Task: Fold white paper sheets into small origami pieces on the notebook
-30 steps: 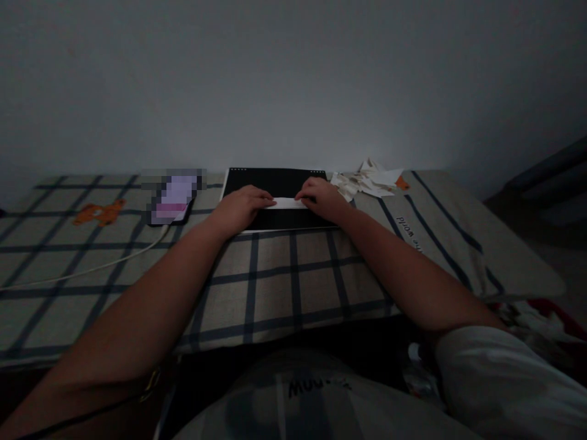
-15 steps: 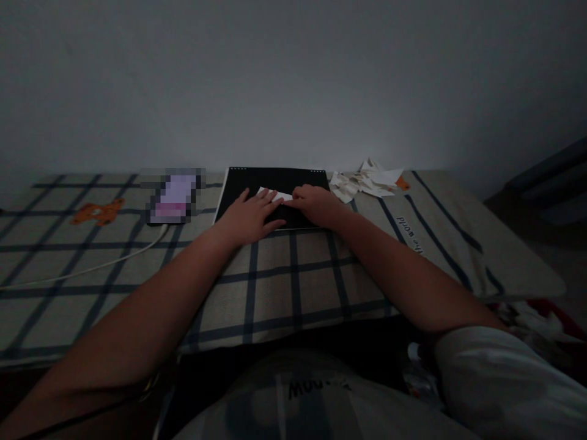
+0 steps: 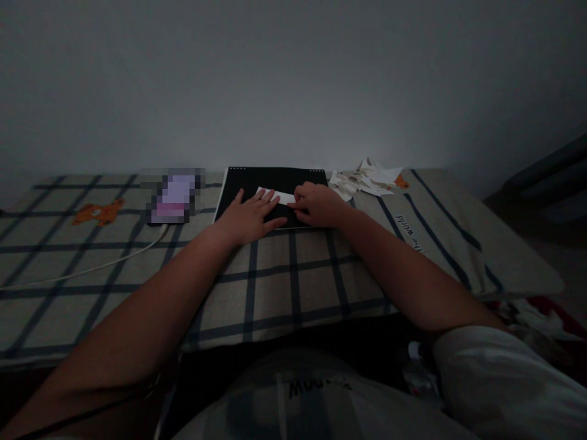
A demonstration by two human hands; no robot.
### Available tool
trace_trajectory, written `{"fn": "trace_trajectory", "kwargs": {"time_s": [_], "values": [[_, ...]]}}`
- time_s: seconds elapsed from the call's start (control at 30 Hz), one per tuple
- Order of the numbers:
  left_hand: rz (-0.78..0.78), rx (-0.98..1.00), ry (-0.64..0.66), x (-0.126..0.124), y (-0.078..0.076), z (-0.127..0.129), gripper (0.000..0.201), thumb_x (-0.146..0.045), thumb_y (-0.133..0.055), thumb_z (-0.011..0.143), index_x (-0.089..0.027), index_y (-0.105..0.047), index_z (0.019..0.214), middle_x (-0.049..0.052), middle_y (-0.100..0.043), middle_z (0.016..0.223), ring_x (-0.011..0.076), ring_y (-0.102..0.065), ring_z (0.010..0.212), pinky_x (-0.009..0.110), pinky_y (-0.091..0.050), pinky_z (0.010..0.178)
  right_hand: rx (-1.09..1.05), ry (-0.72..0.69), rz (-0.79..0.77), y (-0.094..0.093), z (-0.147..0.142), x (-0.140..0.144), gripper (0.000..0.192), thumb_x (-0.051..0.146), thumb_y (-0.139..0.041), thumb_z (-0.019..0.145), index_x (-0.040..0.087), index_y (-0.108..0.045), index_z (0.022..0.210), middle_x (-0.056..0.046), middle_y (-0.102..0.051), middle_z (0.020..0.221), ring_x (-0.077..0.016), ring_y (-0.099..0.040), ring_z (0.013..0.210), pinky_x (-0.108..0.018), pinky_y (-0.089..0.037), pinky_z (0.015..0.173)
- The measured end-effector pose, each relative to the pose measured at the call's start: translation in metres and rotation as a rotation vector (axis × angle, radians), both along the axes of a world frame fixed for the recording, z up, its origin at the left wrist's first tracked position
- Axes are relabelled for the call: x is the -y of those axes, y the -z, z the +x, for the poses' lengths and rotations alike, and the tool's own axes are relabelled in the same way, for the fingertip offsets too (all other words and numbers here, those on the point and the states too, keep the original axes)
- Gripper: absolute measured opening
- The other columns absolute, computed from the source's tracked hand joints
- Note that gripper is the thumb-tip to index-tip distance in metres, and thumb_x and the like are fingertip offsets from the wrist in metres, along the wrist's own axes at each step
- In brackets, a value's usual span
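A small white strip of paper (image 3: pixel 277 195) lies on a black board (image 3: pixel 275 183) that rests at the far edge of a checked pillow (image 3: pixel 275 287), close to the wall. Both hands meet over this strip. The left hand (image 3: pixel 250 217) lies flat with its fingers spread, palm down on the board, and its fingertips cover the left end of the paper and press it, gripping nothing. The right hand (image 3: pixel 318 205) sits just beside it at the paper's right end, fingers curled in and touching the strip; whether it pinches the paper or merely presses on it cannot be told in the dim light. The visible part of the paper shows between the two hands. To the left of the board lies a phone (image 3: pixel 173 197) with a lit screen and a white cable (image 3: pixel 92 267) trailing from it. To the right, near the board's corner, sits a heap of paper scraps (image 3: pixel 364 178).
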State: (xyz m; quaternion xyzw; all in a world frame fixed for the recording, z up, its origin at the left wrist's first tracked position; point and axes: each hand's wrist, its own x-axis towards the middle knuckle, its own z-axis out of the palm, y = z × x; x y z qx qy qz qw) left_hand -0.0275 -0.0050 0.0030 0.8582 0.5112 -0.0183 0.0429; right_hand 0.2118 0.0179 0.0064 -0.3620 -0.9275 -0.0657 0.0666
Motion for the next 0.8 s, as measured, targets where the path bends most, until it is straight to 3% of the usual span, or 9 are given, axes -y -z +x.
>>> {"fn": "trace_trajectory", "kwargs": {"time_s": [0.2,0.47,0.63,0.8], "values": [[-0.05,-0.052,-0.101,0.001,-0.008,-0.006,0.083,-0.065,-0.038,0.112,-0.015,-0.027,0.178,0.016,-0.027,0.183,0.0369,-0.021,0.172,0.067,-0.006,0.138,-0.063,-0.025,-0.059,-0.001,0.012,-0.008,0.035,0.029,-0.056,0.105,0.011,-0.085,0.109,-0.018,-0.078,0.118,-0.0296,-0.065,0.109,-0.04,-0.045,0.085],[-0.008,-0.053,-0.14,-0.002,-0.012,-0.011,0.083,-0.067,-0.039,0.111,-0.013,-0.038,0.174,0.02,-0.036,0.179,0.0426,-0.03,0.168,0.072,-0.014,0.135,-0.099,-0.016,-0.111,-0.006,0.026,-0.015,0.026,0.024,-0.063,0.099,0.013,-0.087,0.1,-0.016,-0.081,0.109,-0.0286,-0.068,0.108,-0.038,-0.049,0.084],[0.121,-0.081,-0.148,-0.001,-0.012,-0.008,0.068,-0.054,-0.039,0.114,-0.01,-0.053,0.164,0.022,-0.051,0.17,0.0387,-0.041,0.164,0.068,-0.019,0.135,-0.074,0.016,-0.124,-0.003,0.027,-0.02,0.024,0.027,-0.065,0.103,0.014,-0.085,0.1,-0.015,-0.081,0.112,-0.027,-0.069,0.107,-0.036,-0.046,0.084],[0.232,-0.078,-0.142,-0.002,-0.015,-0.007,0.052,-0.048,-0.049,0.111,-0.011,-0.073,0.139,0.02,-0.07,0.151,0.0383,-0.06,0.146,0.06,-0.032,0.131,-0.151,0.07,-0.129,0.008,0.023,-0.025,0.023,0.034,-0.071,0.103,0.015,-0.082,0.109,-0.013,-0.079,0.114,-0.0263,-0.066,0.105,-0.035,-0.044,0.084]]}}
